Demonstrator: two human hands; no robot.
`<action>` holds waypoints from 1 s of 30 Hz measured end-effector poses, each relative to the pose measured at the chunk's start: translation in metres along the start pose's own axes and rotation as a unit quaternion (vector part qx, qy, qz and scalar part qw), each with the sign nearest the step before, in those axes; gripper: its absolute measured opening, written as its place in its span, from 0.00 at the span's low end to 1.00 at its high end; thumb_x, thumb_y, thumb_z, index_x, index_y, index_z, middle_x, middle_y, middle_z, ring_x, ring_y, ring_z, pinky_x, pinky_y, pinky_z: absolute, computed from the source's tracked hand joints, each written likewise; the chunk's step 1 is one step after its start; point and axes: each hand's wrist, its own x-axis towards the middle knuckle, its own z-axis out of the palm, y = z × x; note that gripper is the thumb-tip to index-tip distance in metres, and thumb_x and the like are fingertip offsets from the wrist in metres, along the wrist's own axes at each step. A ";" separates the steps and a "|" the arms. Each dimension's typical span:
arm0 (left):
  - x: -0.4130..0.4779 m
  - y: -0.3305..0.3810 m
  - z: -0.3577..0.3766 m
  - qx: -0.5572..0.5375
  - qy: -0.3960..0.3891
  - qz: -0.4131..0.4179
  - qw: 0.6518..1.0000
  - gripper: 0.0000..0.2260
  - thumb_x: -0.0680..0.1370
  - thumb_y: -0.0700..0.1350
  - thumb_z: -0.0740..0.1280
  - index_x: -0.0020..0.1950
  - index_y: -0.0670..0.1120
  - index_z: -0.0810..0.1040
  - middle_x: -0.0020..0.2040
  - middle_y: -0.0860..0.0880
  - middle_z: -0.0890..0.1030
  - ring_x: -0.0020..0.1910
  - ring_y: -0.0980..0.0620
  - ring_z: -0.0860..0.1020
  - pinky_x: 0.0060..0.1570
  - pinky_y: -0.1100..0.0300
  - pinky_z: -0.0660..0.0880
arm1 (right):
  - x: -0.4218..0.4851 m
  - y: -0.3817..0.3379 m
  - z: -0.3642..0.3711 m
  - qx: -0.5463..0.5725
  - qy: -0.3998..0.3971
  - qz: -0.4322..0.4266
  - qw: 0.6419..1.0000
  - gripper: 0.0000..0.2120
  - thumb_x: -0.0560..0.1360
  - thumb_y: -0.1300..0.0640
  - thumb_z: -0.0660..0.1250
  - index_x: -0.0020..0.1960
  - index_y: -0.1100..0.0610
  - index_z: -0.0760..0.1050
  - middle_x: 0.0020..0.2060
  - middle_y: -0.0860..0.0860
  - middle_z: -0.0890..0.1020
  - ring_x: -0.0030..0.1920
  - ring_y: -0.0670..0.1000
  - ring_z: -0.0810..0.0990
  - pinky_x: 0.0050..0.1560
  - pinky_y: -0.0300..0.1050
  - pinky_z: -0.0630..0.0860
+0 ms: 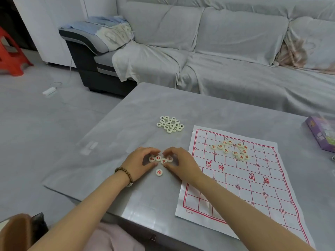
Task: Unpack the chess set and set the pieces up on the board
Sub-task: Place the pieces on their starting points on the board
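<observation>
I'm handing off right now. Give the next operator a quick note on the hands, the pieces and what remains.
Left hand and right hand: both cupped around four red pieces on the table, left of the board; grip unclear.
One red piece lies loose just below them.
Black pieces sit piled beyond the hands.
More red pieces lie scattered on the board.
Done: unpacking, sorting mostly.
Left: placing every piece.

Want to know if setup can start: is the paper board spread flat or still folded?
Spread flat: the board lies open on the table, its red grid visible across it.
</observation>
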 end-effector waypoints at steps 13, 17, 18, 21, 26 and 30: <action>-0.001 0.007 0.004 -0.096 0.060 -0.033 0.993 0.13 0.70 0.45 0.74 0.52 0.57 0.78 0.45 0.59 0.82 0.46 0.65 0.76 0.45 0.74 0.69 | -0.005 0.000 0.000 0.084 0.040 0.014 0.996 0.07 0.71 0.55 0.71 0.49 0.53 0.78 0.43 0.45 0.81 0.44 0.44 0.77 0.45 0.32 0.72; 0.014 0.029 0.011 -0.105 0.065 -0.029 0.992 0.12 0.71 0.46 0.73 0.51 0.57 0.78 0.46 0.59 0.82 0.44 0.63 0.76 0.45 0.73 0.71 | -0.014 0.013 -0.022 0.099 0.093 0.033 0.990 0.05 0.72 0.57 0.71 0.48 0.52 0.78 0.43 0.43 0.81 0.44 0.42 0.77 0.46 0.35 0.74; 0.021 0.038 0.016 -0.108 0.062 -0.025 0.992 0.12 0.71 0.46 0.73 0.51 0.57 0.78 0.46 0.59 0.82 0.44 0.62 0.76 0.45 0.72 0.71 | -0.020 0.022 -0.032 0.105 0.115 0.042 0.987 0.05 0.72 0.57 0.71 0.47 0.52 0.79 0.43 0.43 0.81 0.43 0.42 0.77 0.45 0.35 0.74; 0.044 0.073 0.037 -0.125 0.043 -0.014 0.991 0.12 0.71 0.45 0.73 0.52 0.55 0.78 0.46 0.59 0.81 0.44 0.64 0.76 0.45 0.74 0.72 | -0.045 0.061 -0.068 0.097 0.168 0.080 0.978 0.05 0.72 0.57 0.71 0.47 0.50 0.78 0.42 0.41 0.80 0.42 0.41 0.78 0.43 0.31 0.74; 0.078 0.124 0.090 -0.119 -0.027 0.029 0.992 0.11 0.72 0.46 0.72 0.53 0.52 0.79 0.47 0.60 0.80 0.45 0.62 0.76 0.44 0.75 0.70 | -0.083 0.124 -0.128 0.062 0.253 0.164 0.952 0.05 0.73 0.58 0.70 0.45 0.49 0.77 0.43 0.42 0.81 0.42 0.41 0.78 0.42 0.30 0.71; 0.097 0.148 0.123 -0.045 -0.088 0.034 0.995 0.08 0.73 0.47 0.71 0.51 0.51 0.80 0.50 0.54 0.79 0.46 0.57 0.74 0.51 0.66 0.72 | -0.095 0.154 -0.153 0.047 0.268 0.192 0.943 0.04 0.73 0.56 0.69 0.46 0.48 0.79 0.44 0.42 0.82 0.43 0.40 0.78 0.43 0.30 0.70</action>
